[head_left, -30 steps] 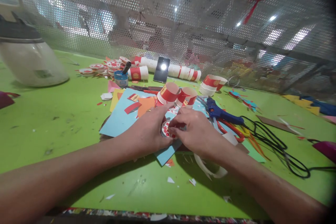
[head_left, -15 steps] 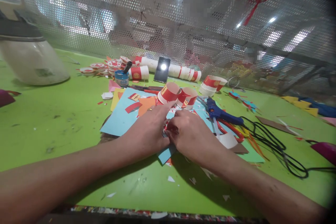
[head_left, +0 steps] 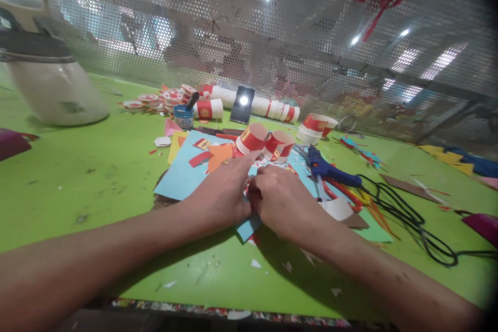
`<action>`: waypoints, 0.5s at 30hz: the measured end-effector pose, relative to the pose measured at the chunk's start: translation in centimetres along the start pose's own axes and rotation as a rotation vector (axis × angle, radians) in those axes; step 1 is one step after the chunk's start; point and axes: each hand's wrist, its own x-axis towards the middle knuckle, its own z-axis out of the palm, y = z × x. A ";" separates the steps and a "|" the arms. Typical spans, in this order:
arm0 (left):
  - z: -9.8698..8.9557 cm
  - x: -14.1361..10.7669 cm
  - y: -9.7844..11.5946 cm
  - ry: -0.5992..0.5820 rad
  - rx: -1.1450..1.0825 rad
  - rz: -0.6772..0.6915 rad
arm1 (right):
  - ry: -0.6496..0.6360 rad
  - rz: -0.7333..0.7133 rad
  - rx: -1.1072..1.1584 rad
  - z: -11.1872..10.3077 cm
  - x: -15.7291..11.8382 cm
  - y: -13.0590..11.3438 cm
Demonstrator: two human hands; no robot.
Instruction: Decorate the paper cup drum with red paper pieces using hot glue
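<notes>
My left hand [head_left: 225,189] and my right hand [head_left: 278,194] meet over the paper pile, fingertips close together. Both are closed around a small red-and-white piece, mostly hidden by the fingers, so its kind does not show. A ring is on a left finger. Just beyond the fingers stand cut red-and-white paper cups [head_left: 252,138]. Beneath the hands lie light blue paper [head_left: 181,171] and an orange paper piece [head_left: 220,157]. To the right of my right hand rest a blue glue gun [head_left: 330,170] and red-handled scissors [head_left: 352,198].
A phone [head_left: 242,105] leans against a row of stacked paper cups [head_left: 268,108] at the back. A blue jar [head_left: 183,116] stands left of it. The large kettle [head_left: 58,91] is far left. A black cord [head_left: 412,233] loops at right. Perforated mesh [head_left: 218,26] rises behind.
The view has shifted slightly, so the objects appear a little further right. Both hands stay together at nearly the same place, with the right fingers moving slightly over the small piece.
</notes>
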 end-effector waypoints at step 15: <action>0.3 0.1 -0.5 0.018 -0.056 0.049 | -0.076 -0.011 -0.061 -0.9 0.2 -0.5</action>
